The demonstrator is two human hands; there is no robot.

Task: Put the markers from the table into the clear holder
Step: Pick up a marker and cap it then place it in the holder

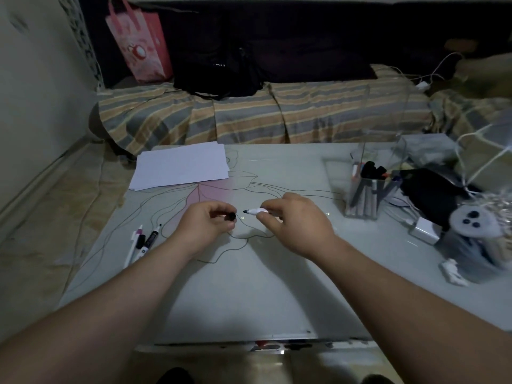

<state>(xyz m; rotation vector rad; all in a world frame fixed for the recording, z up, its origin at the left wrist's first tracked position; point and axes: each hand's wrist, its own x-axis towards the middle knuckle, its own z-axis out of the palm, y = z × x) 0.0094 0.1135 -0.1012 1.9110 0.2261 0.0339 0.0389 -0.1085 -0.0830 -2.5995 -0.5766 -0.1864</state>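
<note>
1. Markers first, at the far left of the pale glass surface: two loose markers lie side by side near the left edge, tips pointing away from me. One has a white body, the other a dark one with a black tip.
2. Behind them, toward the far left corner, a stack of white paper lies flat.
3. My left hand hovers over the middle of the surface. Its grip is pressed together, thumb and fingertips pinching a small black marker cap, with the cap's open end facing right.
4. Just beside it, not touching, my right hand holds a white marker. Thumb and fingers pinch its barrel, and its bare black tip points left toward the cap. A small gap separates tip and cap.
5. Further right, near the far right of the surface, stands the clear holder. Several markers already stand inside it, dark caps showing at the top.
6. At the right edge sits a clutter: a black object, a white charger block and a round white item with three dark dots.
7. Beyond the surface runs a sofa with a striped cover, a pink bag at its left end and a black bag beside that.
</note>
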